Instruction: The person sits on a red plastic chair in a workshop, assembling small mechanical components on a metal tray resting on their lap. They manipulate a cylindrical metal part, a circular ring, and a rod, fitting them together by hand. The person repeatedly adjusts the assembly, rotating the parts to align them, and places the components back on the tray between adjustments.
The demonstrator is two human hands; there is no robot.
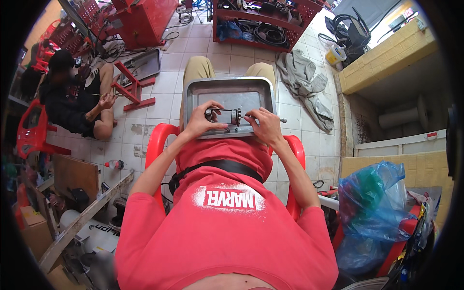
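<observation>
A grey metal tray (190,94) rests on my lap. Over it is a dark metal shaft part with a toothed wheel (238,116) at its right end. My left hand (202,121) is closed round the left side of this part, thumb below and fingers above. At the toothed end, my right hand (265,123) has its fingertips pinched together. A metal end piece (283,120) sticks out past that hand; whether it belongs to the same part I cannot tell. Small metal bits (233,129) lie near the tray's close edge, below the part.
I sit in a red plastic chair (161,140). At the left another person (67,94) sits by a red metal stand (135,89). A red tool cart (263,29) stands ahead. Grey cloth (307,84) lies on the tiles; a blue plastic bag (369,203) is at the right.
</observation>
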